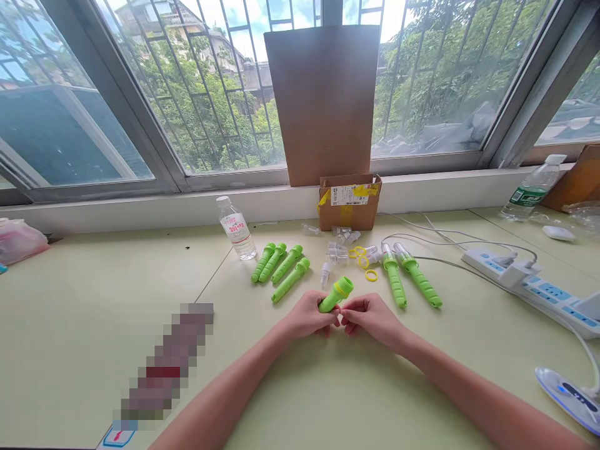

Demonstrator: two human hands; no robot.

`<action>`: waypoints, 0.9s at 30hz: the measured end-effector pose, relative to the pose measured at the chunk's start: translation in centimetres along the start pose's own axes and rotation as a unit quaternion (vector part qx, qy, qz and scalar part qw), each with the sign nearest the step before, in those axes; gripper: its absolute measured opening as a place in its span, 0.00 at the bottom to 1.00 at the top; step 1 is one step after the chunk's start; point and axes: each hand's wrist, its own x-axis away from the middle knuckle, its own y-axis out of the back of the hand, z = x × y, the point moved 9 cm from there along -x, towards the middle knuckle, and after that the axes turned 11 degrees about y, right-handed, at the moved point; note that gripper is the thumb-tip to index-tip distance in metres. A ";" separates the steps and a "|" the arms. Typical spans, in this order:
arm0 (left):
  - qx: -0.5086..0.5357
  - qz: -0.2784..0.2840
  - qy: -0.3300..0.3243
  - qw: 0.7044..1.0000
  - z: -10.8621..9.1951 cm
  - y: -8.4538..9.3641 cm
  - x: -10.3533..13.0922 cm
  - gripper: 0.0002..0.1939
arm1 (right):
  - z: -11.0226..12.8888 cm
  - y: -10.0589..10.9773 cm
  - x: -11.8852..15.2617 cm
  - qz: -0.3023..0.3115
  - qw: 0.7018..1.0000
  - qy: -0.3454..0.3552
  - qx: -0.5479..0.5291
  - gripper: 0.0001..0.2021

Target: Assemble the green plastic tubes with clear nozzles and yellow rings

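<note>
My left hand is wrapped round a green plastic tube with a threaded open end tilted up and to the right. A yellow ring sits below that thread. My right hand is closed in a pinch close beside the left fingertips; what it pinches, if anything, is hidden. Beyond my left hand lie several more green tubes with ribbed, twisted sides. Past my hands are loose clear plastic caps and yellow rings. Two green tubes with clear caps fitted lie to the right.
A small cardboard box stands at the back, a brown board behind it. Water bottles stand left and far right. A white power strip with cables and a round plugged-in device occupy the right.
</note>
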 end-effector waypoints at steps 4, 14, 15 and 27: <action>0.007 0.009 0.001 1.000 0.3 0.1 -0.2 0.07 | 0.1 0.0 0.0 0.008 1.000 0.001 0.000 0.13; 0.016 0.027 0.002 1.000 0.5 0.1 -0.4 0.10 | 0.1 0.1 0.0 0.005 1.000 -0.012 -0.002 0.13; 0.015 0.026 0.002 1.000 0.5 0.0 -0.4 0.11 | 0.1 0.0 0.0 0.005 1.000 -0.012 -0.002 0.13; -0.010 0.012 -0.015 1.000 -0.8 -0.6 0.4 0.04 | 0.0 -0.2 0.1 0.007 1.000 0.007 0.019 0.13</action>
